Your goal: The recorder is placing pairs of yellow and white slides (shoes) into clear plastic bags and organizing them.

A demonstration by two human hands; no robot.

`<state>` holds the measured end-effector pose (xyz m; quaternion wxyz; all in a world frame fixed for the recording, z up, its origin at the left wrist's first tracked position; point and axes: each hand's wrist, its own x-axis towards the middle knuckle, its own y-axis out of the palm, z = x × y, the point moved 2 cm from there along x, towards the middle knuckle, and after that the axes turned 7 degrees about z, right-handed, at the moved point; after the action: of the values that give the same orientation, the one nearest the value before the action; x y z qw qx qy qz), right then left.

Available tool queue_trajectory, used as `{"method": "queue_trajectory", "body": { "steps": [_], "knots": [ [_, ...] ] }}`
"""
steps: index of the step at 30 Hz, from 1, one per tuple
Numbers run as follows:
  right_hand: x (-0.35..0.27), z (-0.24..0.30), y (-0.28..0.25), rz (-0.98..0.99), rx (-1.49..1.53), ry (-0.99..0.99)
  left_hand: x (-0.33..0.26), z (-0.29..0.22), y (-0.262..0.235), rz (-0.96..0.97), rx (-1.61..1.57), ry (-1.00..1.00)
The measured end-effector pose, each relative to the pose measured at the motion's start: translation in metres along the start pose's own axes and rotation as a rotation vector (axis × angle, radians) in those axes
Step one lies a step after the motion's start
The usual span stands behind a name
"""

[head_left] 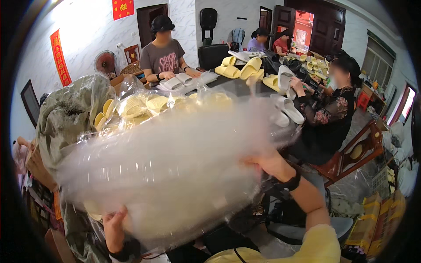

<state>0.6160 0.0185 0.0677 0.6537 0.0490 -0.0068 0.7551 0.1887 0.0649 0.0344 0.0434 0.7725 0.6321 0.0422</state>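
A large clear plastic bag (175, 175), smeared by motion, is spread out in front of me above the near part of the table. At its lower left edge my left hand (115, 225) grips the plastic, thumb showing and the other fingers partly hidden. My right hand (267, 164) is closed on the bag's right side, its fingertips blurred. Just past the bag, yellow slippers (133, 107) lie in crinkled clear plastic. A pair of white slippers (287, 109) sits beyond my right hand.
Across the dark table (223, 85) a person (164, 57) handles white slippers. Another person (335, 96) at the right holds a grey-white slipper (286, 79). A green-grey sack (66, 118) stands at the left, a wooden chair (359, 149) at the right.
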Motion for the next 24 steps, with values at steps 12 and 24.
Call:
{"method": "queue_trajectory", "body": {
  "steps": [12, 24],
  "knots": [
    [-0.008, -0.138, -0.047, 0.144, -0.032, 0.909, -0.037, 0.062, 0.013, 0.376, 0.022, -0.462],
    [0.098, -0.17, -0.079, 0.129, -0.217, 0.613, 0.0, 0.119, 0.025, 0.032, -0.025, -0.388]
  ]
}}
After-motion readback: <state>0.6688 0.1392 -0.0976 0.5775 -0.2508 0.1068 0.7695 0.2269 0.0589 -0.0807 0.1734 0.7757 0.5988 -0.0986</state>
